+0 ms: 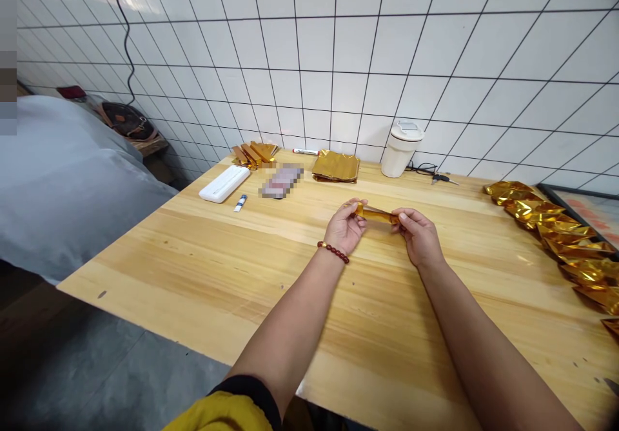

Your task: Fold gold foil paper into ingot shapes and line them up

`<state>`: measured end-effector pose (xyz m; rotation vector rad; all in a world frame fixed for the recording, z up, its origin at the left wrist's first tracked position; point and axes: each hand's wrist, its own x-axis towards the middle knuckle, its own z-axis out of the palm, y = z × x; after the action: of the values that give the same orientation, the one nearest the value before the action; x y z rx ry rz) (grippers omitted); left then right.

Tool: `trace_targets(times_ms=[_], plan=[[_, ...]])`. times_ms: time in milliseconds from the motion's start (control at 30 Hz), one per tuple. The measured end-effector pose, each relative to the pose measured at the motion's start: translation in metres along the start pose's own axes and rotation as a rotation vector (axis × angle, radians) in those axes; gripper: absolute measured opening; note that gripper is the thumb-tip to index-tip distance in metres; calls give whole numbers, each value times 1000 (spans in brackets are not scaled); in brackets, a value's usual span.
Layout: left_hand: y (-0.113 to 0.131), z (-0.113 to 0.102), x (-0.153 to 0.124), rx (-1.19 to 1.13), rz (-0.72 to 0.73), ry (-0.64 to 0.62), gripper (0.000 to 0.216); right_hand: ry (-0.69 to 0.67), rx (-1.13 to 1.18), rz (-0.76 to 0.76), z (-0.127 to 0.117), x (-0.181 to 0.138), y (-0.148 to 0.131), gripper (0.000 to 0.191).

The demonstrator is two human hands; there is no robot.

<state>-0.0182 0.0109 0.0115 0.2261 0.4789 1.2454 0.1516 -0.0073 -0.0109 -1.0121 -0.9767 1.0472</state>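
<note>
A narrow folded strip of gold foil paper (pixel 380 214) stretches between my two hands, just above the wooden table. My left hand (pixel 345 228), with a dark red bead bracelet at the wrist, pinches its left end. At the other end, the thumb and fingers of my right hand (pixel 418 234) grip the strip. Beyond my hands lies a stack of square gold foil sheets (pixel 336 166). Farther left, several folded gold strips (pixel 254 155) rest in a loose pile. A row of shiny folded gold foil pieces (pixel 556 224) runs along the table's right side.
On the left of the wooden table (pixel 193 263) are a white box-shaped device (pixel 225 183), a small blue-and-white tube (pixel 240 203) and a blurred flat object (pixel 283 180). A marker (pixel 306 151), white cup (pixel 401 149), glasses (pixel 423 168) and keys (pixel 445 179) lie by the tiled wall.
</note>
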Motion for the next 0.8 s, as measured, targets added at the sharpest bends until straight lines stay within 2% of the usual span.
trace_targets(times_ms=[233, 467, 567, 667, 800], plan=[[-1, 5, 0, -92, 18, 37, 10, -37, -39, -11, -1, -2, 3, 41], [-3, 3, -1, -65, 26, -25, 14, 20, -66, -65, 3, -1, 3, 37], [-4, 0, 2, -26, 13, 36, 9, 36, -53, -47, 4, -1, 4, 38], [-5, -3, 4, -26, 13, 95, 16, 47, -31, -26, 5, 0, 4, 42], [-5, -4, 5, -32, 22, 98, 23, 45, -34, -19, 5, 0, 3, 39]])
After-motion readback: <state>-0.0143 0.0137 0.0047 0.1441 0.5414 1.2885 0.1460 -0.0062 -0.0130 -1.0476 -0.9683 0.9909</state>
